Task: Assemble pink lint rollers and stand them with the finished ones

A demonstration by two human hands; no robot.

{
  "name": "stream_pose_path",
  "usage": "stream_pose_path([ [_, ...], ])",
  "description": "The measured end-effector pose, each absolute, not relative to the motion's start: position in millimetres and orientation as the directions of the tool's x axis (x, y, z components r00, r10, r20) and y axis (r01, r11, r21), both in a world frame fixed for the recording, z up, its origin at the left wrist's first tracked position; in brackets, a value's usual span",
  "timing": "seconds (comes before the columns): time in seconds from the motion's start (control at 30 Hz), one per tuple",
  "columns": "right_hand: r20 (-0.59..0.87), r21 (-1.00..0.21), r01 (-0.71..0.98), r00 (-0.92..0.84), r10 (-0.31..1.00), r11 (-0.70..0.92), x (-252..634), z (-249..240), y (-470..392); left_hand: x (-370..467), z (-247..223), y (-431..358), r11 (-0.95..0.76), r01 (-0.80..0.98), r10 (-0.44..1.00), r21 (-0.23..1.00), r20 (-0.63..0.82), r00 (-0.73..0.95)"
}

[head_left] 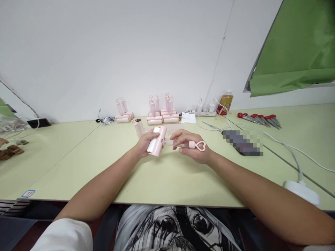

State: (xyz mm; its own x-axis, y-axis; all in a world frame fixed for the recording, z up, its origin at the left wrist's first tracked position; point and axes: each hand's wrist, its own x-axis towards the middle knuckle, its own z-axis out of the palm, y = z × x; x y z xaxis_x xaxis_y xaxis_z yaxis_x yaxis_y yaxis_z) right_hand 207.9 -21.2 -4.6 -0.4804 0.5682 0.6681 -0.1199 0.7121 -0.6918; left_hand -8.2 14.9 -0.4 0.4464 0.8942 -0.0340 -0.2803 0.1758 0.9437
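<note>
Near the middle of the table, my left hand [143, 143] is closed on the pink and white head of a lint roller [158, 143], thumb on the white part. The clear handle [185, 143], with a pink heart-shaped loop at its end, points right and meets the head. Fingers of my right hand [192, 148] are wrapped round this handle. Just behind my left hand a pink cylinder [139, 128] stands on the table. Similar pink rollers stand upright by the wall, a pair [123, 118] at the left and several [155, 120] in the centre.
On the green table [167, 184] a power strip [205, 113], a bottle [225, 102], scissors [210, 125] and red-capped tools [259, 119] lie or stand to the right. A blurred dark object [242, 143], cables and a white device [302, 192] are nearer. Another person's hand [3, 142] shows far left.
</note>
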Motion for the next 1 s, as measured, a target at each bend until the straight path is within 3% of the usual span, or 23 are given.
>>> stream_pose_path([
  [0.27, 0.720, -0.491, 0.043, -0.543, 0.433, 0.870, 207, -1, -22, -10, -3, 17, 0.181, -0.210, 0.888, 0.961, -0.067, 0.455],
  [0.5, 0.711, -0.444, 0.043, -0.592, 0.381, 0.895, 206, -5, -21, -8, -3, 14, 0.185, -0.139, 0.886, 0.973, -0.104, 0.452],
  [0.7, 0.697, -0.556, 0.000, -0.544, 0.466, 0.831, 203, -9, -21, -3, -6, 12, 0.208, -0.155, 0.890, 0.966, -0.122, 0.439],
  [0.87, 0.622, -0.762, -0.166, -0.459, 0.635, 0.626, 200, -17, -22, 5, -6, 6, 0.146, -0.177, 0.928, 0.973, -0.072, 0.367],
  [1.0, 0.567, -0.823, -0.312, -0.423, 0.707, 0.474, 195, -19, -23, 9, -4, 1, 0.131, -0.164, 0.938, 0.978, -0.069, 0.339],
])
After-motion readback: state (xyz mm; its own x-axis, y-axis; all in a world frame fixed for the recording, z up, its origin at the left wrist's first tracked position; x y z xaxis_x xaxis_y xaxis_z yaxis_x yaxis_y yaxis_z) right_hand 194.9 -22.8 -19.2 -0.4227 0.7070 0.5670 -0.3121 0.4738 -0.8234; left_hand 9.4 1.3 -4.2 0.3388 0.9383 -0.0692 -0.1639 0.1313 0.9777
